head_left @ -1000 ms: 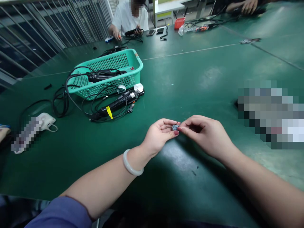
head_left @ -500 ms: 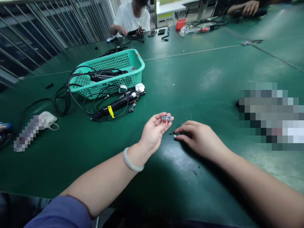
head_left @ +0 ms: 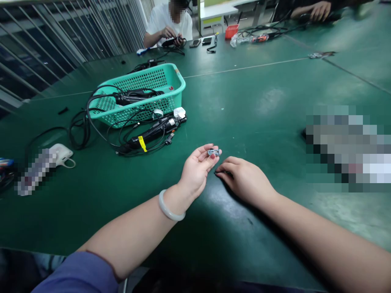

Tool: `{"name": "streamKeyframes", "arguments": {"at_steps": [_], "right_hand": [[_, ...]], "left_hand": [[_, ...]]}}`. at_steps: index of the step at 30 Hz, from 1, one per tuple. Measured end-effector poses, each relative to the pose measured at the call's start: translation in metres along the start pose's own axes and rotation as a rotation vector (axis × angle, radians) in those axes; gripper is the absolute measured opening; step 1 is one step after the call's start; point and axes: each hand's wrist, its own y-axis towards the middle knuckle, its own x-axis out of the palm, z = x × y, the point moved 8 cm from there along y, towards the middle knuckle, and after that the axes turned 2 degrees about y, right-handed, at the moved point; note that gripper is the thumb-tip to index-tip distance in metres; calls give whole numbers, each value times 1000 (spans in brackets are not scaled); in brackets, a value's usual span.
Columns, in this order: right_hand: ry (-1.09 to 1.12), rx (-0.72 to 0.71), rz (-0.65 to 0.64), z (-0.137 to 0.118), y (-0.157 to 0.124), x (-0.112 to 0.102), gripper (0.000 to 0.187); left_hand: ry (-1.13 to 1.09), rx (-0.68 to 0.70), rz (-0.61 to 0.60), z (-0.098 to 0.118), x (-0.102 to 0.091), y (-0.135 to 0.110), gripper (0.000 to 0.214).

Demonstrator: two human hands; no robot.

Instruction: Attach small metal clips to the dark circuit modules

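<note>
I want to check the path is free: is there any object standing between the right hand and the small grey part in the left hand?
Nothing visible stands between the right hand and the small grey part; the left hand's own fingers partly cover it. The teal basket is farther off, to the left.

right hand (head_left: pixel 249 179) now farther left

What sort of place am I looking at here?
Probably an electrical-goods workshop: a large green table, a teal basket with a corded black device beside it, and a person opposite handling something black.
</note>
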Motion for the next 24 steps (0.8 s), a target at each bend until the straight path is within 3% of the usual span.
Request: {"name": "streamKeyframes", "arguments": {"at_steps": [14,17,21,24], "right_hand": [[-122,-44,34,-8,-2,3,26],[-123,-69,137,-8,-4,-13,25],[-186,-73,394,-4,-10,-47,21],[-252,-101,460,-8,-12,-56,20]], "left_hand": [[-18,9,4,0,0,0,24],[-9,8,4,0,0,0,24],[22,32,-16,0,0,0,25],[45,46,-38,-1,1,1,27]]}}
